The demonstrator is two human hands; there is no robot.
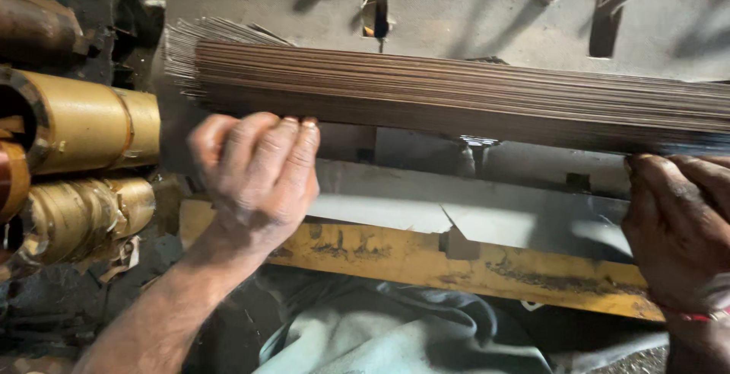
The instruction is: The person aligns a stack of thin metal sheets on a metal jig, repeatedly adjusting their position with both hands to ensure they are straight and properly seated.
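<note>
Head view looks down on a big bundle of thin metal rods (456,96) lying flat across a grey steel machine bed (487,16), running from about 9 o'clock to 3 o'clock across the frame. Left hand (255,176) sits under the bundle near its fanned-out left end, fingers curled together with the tips pressed up against the bottom of the rods, no real pinch that I can see. Right hand (677,229) is way over at 3 o'clock, partly cut off by the edge, fingers bent up against the underside of the bundle too; can't tell if it's actually gripping anything.

Pretty sure this stack is heavy as a whole, while each rod is springy and slides against its neighbours, so loose ends splay. I'd support it from underneath at two spread-out points, like the hands are.

Brass-coloured cylinders (84,127) sit at 9 o'clock, a yellow painted beam (395,256) runs below, and some grey cloth (395,336) is at 6 o'clock.
</note>
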